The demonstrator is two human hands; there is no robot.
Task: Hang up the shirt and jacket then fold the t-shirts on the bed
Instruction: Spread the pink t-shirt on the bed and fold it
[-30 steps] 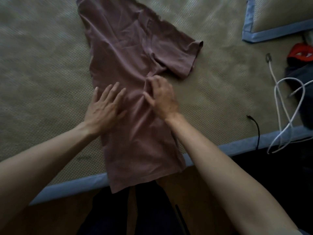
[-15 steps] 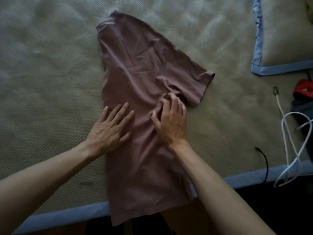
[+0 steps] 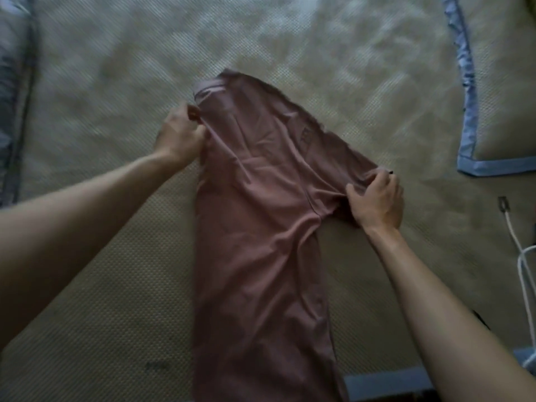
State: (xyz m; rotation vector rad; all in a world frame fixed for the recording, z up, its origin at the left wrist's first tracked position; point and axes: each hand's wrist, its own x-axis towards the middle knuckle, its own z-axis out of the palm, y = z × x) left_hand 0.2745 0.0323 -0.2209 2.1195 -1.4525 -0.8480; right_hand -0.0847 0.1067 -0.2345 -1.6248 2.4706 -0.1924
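the mauve t-shirt (image 3: pixel 261 227) lies lengthwise on the bed (image 3: pixel 101 300), stretched between both hands. the left hand (image 3: pixel 181 134) pinches its folded edge near the collar; the right hand (image 3: pixel 377 198) grips the sleeve. it looks light, limp and crease-prone, so edges and corners seem the best holds.

No text, label, brand or number can be read anywhere — the t-shirt (image 3: pixel 261 227) at the centre shows plain fabric, and the bed cover (image 3: pixel 116 285) carries only its weave — no sign.
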